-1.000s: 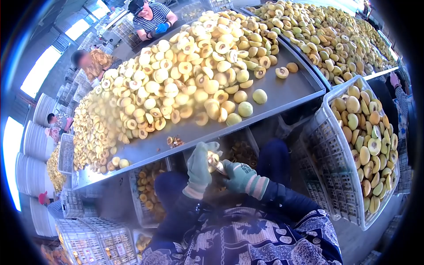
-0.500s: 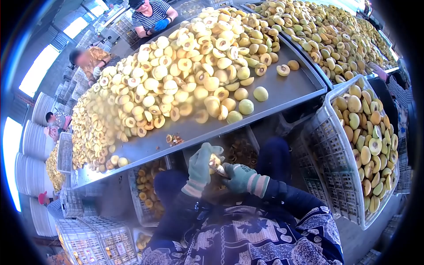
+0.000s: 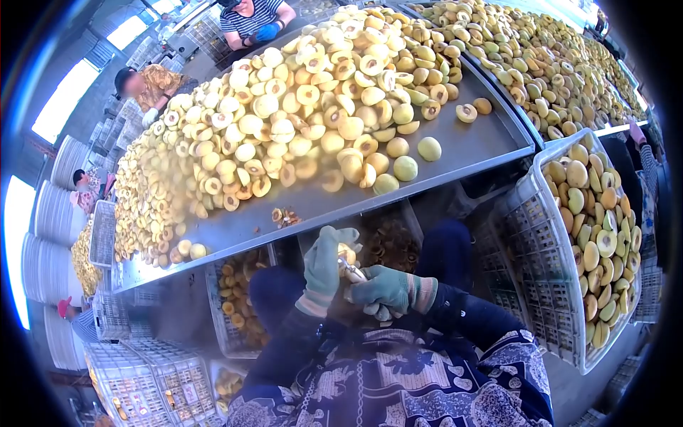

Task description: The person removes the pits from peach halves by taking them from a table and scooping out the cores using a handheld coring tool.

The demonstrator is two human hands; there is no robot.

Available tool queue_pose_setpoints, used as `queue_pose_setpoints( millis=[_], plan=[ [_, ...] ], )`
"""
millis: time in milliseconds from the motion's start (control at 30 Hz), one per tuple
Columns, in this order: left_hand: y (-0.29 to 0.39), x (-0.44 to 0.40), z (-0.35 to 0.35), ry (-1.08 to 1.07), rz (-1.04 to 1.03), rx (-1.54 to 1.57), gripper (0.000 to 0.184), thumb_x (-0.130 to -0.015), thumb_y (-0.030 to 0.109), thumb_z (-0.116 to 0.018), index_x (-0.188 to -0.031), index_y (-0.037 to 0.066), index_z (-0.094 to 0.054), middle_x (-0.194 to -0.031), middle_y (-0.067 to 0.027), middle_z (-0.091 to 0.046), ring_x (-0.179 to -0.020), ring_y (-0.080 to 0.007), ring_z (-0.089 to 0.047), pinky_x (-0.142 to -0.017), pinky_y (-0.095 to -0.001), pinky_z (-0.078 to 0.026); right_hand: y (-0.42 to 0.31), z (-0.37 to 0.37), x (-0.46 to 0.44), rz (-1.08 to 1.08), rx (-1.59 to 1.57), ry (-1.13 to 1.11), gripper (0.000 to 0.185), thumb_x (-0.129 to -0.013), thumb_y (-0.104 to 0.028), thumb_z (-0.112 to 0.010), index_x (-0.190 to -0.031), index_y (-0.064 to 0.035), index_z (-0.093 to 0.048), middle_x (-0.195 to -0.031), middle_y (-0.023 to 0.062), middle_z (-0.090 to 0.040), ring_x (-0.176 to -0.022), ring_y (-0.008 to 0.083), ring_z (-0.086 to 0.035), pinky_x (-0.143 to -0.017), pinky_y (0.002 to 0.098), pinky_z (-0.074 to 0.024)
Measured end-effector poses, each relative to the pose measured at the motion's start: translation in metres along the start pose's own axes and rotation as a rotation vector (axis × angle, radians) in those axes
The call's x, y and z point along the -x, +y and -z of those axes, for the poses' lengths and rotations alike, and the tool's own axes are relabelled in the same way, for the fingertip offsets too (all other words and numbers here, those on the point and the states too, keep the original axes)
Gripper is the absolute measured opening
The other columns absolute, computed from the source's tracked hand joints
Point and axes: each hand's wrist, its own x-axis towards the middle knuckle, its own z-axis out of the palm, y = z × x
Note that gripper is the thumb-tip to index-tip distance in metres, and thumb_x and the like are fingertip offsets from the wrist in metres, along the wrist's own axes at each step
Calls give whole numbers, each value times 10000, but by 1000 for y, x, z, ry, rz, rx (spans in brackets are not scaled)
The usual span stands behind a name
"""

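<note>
My left hand (image 3: 324, 272), in a grey-green glove with a pale cuff, is closed around a yellow peach piece (image 3: 346, 254) in front of my body. From the right, my gloved right hand (image 3: 388, 290) grips a small silver metal pitting tool (image 3: 353, 272). Its tip meets the fruit; the exact tip shape is too small to make out. Beyond both hands lies a metal table (image 3: 455, 160) heaped with halved yellow peaches (image 3: 284, 128), many showing brown hollows. Below my hands, between my knees, is a container of dark brown scraps (image 3: 390, 245).
A crate (image 3: 562, 285) full of peach halves stands tilted at my right. Another crate (image 3: 242, 302) of fruit sits under the table by my left knee. Brown scraps (image 3: 286, 216) lie near the table edge. Co-workers (image 3: 252, 25) sit across and along the left.
My right hand has turned slightly, and more of the metal tool shows against the fruit. My left hand keeps its hold. The whole view has shifted a little.
</note>
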Motion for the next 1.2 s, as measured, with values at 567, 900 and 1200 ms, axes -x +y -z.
queue_pose_setpoints(
  millis=[567,900,1200],
  plan=[
    [0,-11,-1,180,7,329,426,-932,421,-553,-1201,91,-548,-1014,-116,-610,-782,-220,-652,-620,-277,-542,23,-3,-16,225,-705,-622,241,-931,-177,-548,-982,48,-617,-618,13,-533,-446,69,-450,-394,176,-371],
    [41,-31,180,492,-162,-892,268,-865,234,-659,-1067,57,-651,-923,-100,-673,-897,-228,-646,-751,-311,-512,29,54,-66,107,-583,48,129,-913,-203,-564,-898,-75,-565,-609,-18,-512,-428,85,-444,-387,226,-396],
    [13,-146,92,46,-266,-959,436,-820,318,-682,-1137,24,-619,-1087,-110,-663,-956,-185,-627,-834,-313,-483,10,45,-80,153,-240,333,118,-887,-156,-644,-927,-118,-540,-665,-19,-549,-520,101,-532,-480,248,-446]
  ],
)
